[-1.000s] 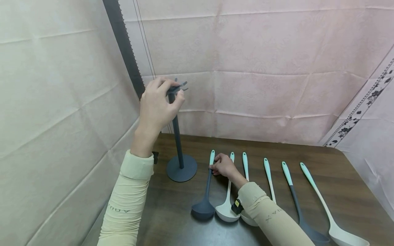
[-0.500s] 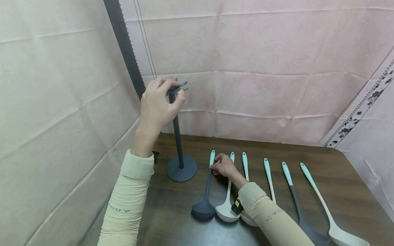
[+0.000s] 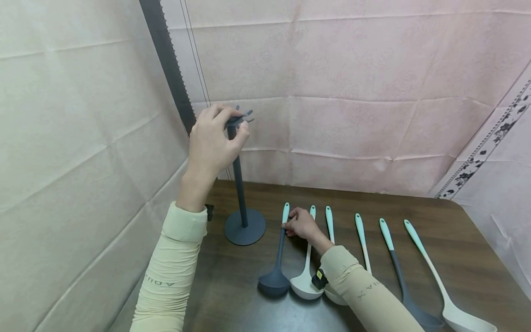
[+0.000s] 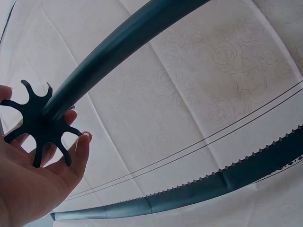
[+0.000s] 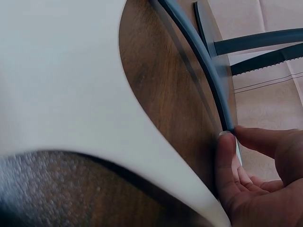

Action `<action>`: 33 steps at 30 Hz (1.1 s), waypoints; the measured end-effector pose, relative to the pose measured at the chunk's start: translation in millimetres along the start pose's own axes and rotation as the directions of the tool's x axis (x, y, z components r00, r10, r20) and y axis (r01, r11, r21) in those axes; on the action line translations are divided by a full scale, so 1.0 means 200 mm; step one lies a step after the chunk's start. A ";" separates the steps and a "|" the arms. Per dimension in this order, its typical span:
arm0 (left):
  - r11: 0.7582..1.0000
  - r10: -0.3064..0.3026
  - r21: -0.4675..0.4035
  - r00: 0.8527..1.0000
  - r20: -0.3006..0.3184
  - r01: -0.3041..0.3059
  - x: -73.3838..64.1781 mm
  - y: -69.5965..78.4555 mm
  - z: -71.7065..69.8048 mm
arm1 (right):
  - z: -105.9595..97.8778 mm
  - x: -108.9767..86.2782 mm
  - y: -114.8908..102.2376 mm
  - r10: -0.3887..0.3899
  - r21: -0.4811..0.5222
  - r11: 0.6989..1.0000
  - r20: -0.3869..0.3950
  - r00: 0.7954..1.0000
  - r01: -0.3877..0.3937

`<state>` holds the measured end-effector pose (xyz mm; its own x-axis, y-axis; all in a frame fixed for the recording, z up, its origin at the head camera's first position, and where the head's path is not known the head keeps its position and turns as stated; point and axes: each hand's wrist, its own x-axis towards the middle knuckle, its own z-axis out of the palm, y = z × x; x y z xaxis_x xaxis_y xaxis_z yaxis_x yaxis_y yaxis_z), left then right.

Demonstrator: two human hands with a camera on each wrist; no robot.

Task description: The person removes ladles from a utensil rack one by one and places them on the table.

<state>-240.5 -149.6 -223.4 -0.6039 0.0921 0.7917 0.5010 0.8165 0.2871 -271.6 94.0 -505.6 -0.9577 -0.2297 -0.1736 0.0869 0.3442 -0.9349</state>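
A dark utensil stand (image 3: 239, 184) with a round base and a hooked top stands upright at the table's left. My left hand (image 3: 215, 138) holds its top, fingers curled around the hooks (image 4: 40, 120) in the left wrist view. A dark grey ladle (image 3: 274, 279) with a mint handle end lies just right of the base. Thumb and forefinger of my right hand (image 3: 304, 224) pinch its handle where mint meets grey, seen also in the right wrist view as a dark shaft (image 5: 208, 66). Beneath that hand passes the handle of a white ladle (image 3: 306, 285).
Further right lie a white utensil (image 3: 330, 221) and another mint-handled one (image 3: 362, 235), both partly hidden by my right forearm. Beyond them are a dark utensil (image 3: 398, 272) and a large white one (image 3: 439, 286). Cloth walls (image 3: 352, 138) border the wooden table (image 3: 415, 203).
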 end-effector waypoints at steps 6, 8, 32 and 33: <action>1.000 0.011 0.008 1.000 -0.001 -0.011 0.01 0.01 0.00 | -0.01 0.00 -0.01 -0.001 0.001 1.000 0.003 1.000 0.001; 1.000 0.011 0.012 1.000 0.006 -0.012 0.01 0.01 0.00 | -0.02 0.00 -0.02 0.006 -0.006 1.000 0.019 1.000 -0.006; 0.993 -0.087 -0.067 0.989 0.121 0.095 0.01 0.03 -0.07 | -0.13 -0.19 -0.35 -0.071 -0.414 0.895 0.235 0.969 0.167; 0.993 -0.094 -0.063 0.988 0.120 0.102 0.01 0.04 -0.08 | -0.14 -0.21 -0.37 -0.079 -0.423 0.888 0.241 0.967 0.178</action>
<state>-228.4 -152.4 -211.1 -0.7180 0.0829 0.6911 0.4751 0.7840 0.3995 -245.9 103.8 -420.7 -0.8669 -0.4692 -0.1683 -0.2098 0.6498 -0.7306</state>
